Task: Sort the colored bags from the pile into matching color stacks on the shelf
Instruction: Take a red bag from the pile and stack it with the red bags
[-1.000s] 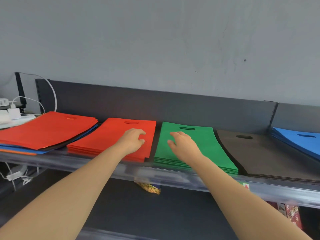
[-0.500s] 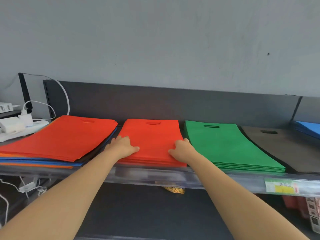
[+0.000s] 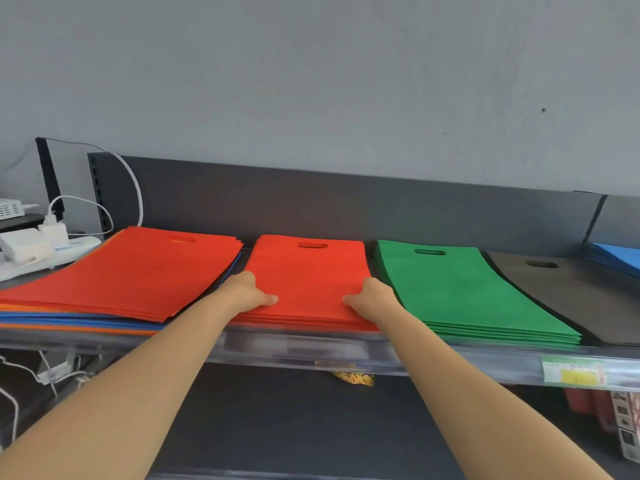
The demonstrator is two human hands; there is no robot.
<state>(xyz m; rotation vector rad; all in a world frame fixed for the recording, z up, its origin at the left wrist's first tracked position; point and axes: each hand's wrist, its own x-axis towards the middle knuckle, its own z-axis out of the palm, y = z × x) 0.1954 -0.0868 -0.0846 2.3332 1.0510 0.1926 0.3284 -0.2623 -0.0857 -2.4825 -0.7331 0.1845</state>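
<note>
A mixed pile (image 3: 131, 271) lies at the shelf's left end, red bags on top with blue and orange edges showing beneath. To its right sit sorted stacks: red (image 3: 308, 268), green (image 3: 460, 292), black (image 3: 568, 299) and, at the far right edge, blue (image 3: 620, 254). My left hand (image 3: 247, 291) grips the red stack's near left edge, thumb lying on top. My right hand (image 3: 372, 299) grips its near right edge the same way, beside the green stack. The other fingers are hidden at the stack's sides.
The shelf's clear front rail (image 3: 311, 351) carries a green-yellow price label (image 3: 571, 372). A white power strip with chargers and cables (image 3: 34, 247) sits left of the pile. Below lie a yellow packet (image 3: 353, 377) and boxed goods (image 3: 623, 427).
My right hand left the green stack and moved left to the red stack's right edge. My left hand slid to its left edge. Both now hold that stack near its front.
</note>
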